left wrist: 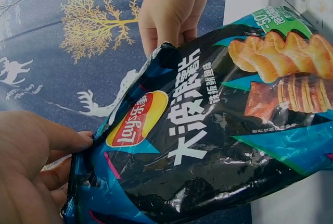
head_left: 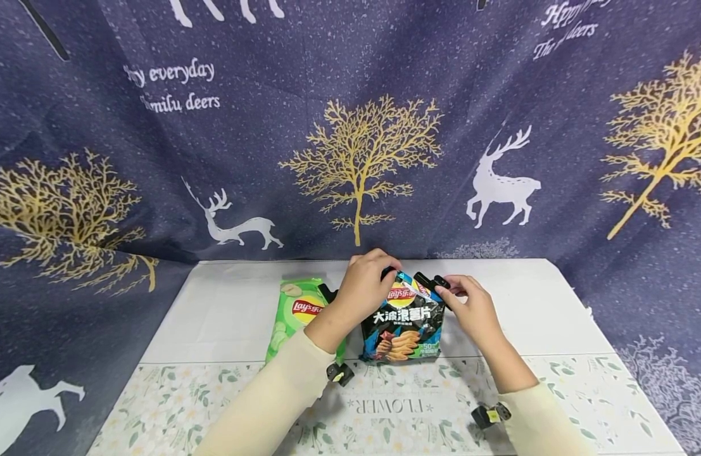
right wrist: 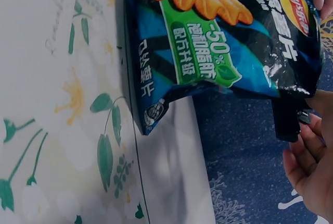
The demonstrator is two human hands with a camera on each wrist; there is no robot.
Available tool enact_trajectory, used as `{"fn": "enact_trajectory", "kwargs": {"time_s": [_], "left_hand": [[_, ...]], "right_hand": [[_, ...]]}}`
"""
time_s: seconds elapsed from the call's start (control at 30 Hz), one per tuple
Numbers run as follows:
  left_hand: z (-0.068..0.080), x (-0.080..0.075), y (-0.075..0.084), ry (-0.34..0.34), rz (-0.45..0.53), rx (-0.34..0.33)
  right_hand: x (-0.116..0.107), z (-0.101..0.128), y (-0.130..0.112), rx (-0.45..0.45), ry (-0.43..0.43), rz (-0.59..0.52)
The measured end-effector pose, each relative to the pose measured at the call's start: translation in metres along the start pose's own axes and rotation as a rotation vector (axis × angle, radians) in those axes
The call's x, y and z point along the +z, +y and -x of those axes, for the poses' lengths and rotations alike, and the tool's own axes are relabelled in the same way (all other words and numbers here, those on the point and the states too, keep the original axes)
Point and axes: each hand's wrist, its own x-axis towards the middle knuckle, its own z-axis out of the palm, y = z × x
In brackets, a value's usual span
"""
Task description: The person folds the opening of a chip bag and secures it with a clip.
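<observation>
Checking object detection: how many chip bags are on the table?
2. The black chip bag stands mid-table, its top held by the left hand and right hand. The green chip bag lies beside it, partly behind the left forearm. Others could be hidden.

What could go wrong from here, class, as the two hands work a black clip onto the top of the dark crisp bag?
1. The left hand pinches only one top corner of the dark crisp bag, so the glossy foil could slip free.
2. The black clip in the right hand sits at the bag's edge and may catch only part of the top.
3. The upright bag might tip towards the green crisp bag.
</observation>
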Motion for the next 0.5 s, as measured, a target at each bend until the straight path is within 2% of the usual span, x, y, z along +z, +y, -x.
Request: {"fn": "enact_trajectory", "kwargs": {"time_s": [0.17, 0.5], "left_hand": [[0.000, 0.001, -0.001, 0.001, -0.005, 0.002], [0.000, 0.000, 0.000, 0.007, -0.005, 0.011]], "right_hand": [[-0.003, 0.001, -0.005, 0.014, -0.008, -0.030], [-0.010, 0.001, -0.014, 0.085, -0.084, -0.114]]}}
